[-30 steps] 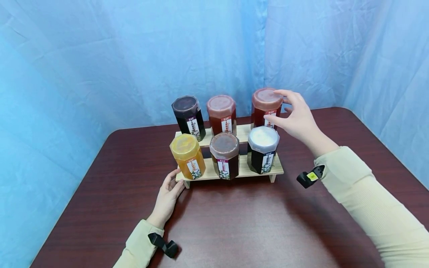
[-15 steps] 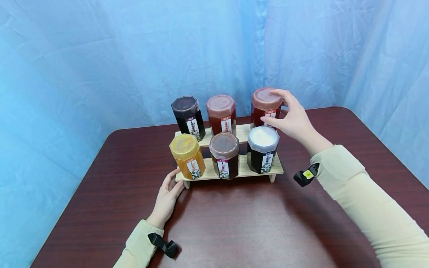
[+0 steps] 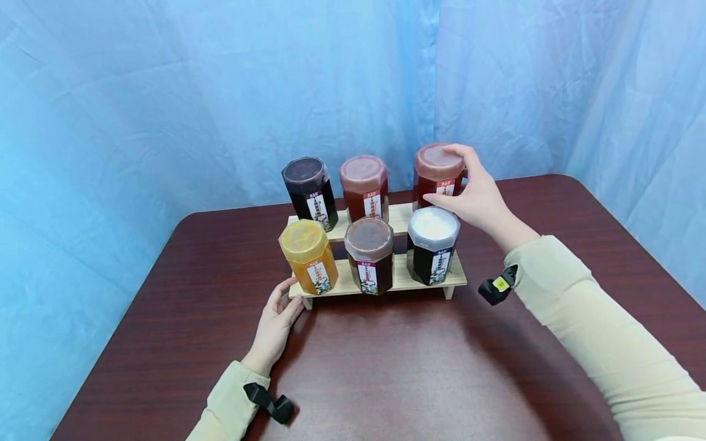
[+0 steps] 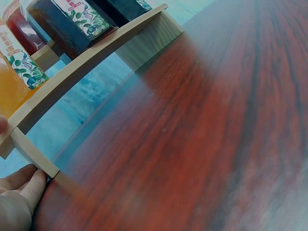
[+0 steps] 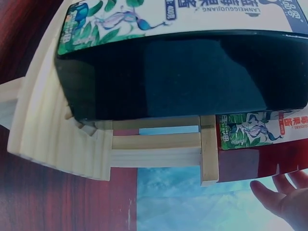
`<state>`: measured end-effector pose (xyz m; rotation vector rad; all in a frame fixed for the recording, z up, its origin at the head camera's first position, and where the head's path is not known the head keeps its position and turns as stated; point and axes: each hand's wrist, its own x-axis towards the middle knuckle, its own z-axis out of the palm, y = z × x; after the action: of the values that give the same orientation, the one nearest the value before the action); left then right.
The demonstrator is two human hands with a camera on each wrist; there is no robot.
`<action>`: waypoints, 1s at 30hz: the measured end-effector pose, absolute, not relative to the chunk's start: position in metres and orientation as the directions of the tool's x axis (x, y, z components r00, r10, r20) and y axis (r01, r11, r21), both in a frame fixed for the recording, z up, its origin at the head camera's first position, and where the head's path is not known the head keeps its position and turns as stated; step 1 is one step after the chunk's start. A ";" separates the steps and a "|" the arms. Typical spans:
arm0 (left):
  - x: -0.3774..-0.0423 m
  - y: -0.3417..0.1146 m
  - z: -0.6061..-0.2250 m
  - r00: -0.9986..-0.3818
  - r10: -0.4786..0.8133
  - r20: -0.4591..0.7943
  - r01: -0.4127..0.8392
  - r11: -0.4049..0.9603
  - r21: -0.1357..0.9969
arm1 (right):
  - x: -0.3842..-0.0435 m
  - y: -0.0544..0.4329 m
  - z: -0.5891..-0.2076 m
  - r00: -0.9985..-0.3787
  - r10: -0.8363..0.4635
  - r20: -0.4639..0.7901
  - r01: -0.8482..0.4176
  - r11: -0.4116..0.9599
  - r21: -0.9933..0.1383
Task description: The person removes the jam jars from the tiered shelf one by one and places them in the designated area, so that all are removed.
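Note:
A two-step wooden stand carries several octagonal jam jars with white labels. My left hand holds its front left corner; in the left wrist view, fingers lie against the stand's leg. My right hand grips the red jam jar at the back right, thumb in front and a finger over the lid. In the right wrist view, fingertips reach that jar's side, and a dark blueberry jam jar blocks much of the view.
The front step holds a yellow jar, a brown jar and a white-lidded dark jar. Behind stand a purple jar and another red jar. Blue curtains border the dark wooden table.
My right hand has moved slightly left and closed in around the back right red jar, its thumb sliding across the front. The left hand and the stand stay in place.

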<state>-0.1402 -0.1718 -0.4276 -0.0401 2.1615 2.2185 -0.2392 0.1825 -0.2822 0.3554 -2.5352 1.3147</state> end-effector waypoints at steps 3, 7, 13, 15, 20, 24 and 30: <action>-0.140 -0.172 -0.428 -0.999 0.009 -0.051 -0.051 -0.024 0.998 | -0.239 0.182 -0.282 -0.934 -0.094 0.343 -0.335 0.558 -0.759; -0.140 -0.172 -0.428 -0.998 0.000 -0.062 -0.062 -0.008 0.998 | -0.239 0.182 -0.282 -0.934 -0.092 0.346 -0.335 0.562 -0.756; -0.140 -0.172 -0.429 -0.998 -0.014 -0.058 -0.058 -0.003 0.998 | -0.240 0.181 -0.282 -0.933 -0.080 0.351 -0.332 0.569 -0.753; -0.140 -0.172 -0.429 -0.998 -0.018 -0.058 -0.058 -0.005 0.998 | -0.240 0.181 -0.282 -0.933 -0.075 0.352 -0.330 0.568 -0.754; -0.140 -0.172 -0.428 -0.998 -0.016 -0.059 -0.059 -0.020 0.998 | -0.240 0.181 -0.283 -0.935 -0.060 0.350 -0.321 0.560 -0.764; -0.139 -0.171 -0.428 -0.998 -0.012 -0.056 -0.056 -0.043 0.998 | -0.240 0.181 -0.283 -0.938 -0.049 0.344 -0.312 0.553 -0.772; -0.140 -0.171 -0.428 -0.998 -0.021 -0.055 -0.054 -0.055 0.997 | -0.239 0.181 -0.283 -0.930 -0.038 0.365 -0.326 0.543 -0.774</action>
<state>-0.1398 -0.1708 -0.4282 -0.0848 2.1441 2.2636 -0.2394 0.1812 -0.2829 0.3017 -2.4786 1.3366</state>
